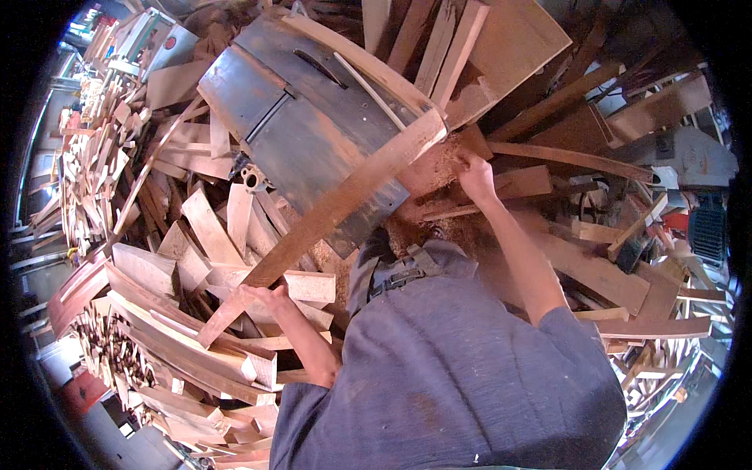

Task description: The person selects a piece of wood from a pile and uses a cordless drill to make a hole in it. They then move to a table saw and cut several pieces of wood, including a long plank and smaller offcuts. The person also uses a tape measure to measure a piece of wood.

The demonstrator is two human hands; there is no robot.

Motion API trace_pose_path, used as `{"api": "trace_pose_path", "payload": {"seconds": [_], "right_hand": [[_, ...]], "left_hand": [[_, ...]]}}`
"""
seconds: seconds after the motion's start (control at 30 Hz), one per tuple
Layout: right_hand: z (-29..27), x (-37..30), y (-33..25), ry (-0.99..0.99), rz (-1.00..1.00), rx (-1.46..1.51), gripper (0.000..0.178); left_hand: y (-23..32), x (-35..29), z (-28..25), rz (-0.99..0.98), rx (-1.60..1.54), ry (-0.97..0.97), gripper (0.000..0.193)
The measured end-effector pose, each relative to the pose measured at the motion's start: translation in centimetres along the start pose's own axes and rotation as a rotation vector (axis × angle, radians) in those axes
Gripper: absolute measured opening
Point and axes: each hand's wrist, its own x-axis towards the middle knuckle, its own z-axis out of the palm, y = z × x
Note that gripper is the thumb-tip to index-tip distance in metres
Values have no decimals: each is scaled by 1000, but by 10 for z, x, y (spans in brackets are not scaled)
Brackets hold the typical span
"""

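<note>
A long, narrow wooden board (345, 192) lies slantwise across the dark metal machine table (313, 133), its near left end reaching past the table over stacked timber. My left hand (268, 301) is closed round the board near that end. My right hand (475, 178) is off the board, just right of the table and below the board's far end. Its fingers are curled beside reddish sawdust (445, 160) and a brown piece of wood (475, 142); what they hold, if anything, I cannot make out.
The table has a slot (270, 117) and a curved wooden strip (352, 51) along its far edge. Offcuts (207, 227) are heaped on the left, with curved boards (172, 337) stacked nearer me. More planks (580, 270) lie at right, near a grey machine (689, 160).
</note>
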Motion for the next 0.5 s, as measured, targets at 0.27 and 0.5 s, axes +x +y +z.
{"api": "trace_pose_path", "payload": {"seconds": [0.27,0.5], "right_hand": [[7,-18,63,-477,222,-40,20],[-43,-200,-4,-748,230,-6,21]], "left_hand": [[8,0,13,-202,-526,40,79],[17,7,50,-534,-953,-32,75]]}}
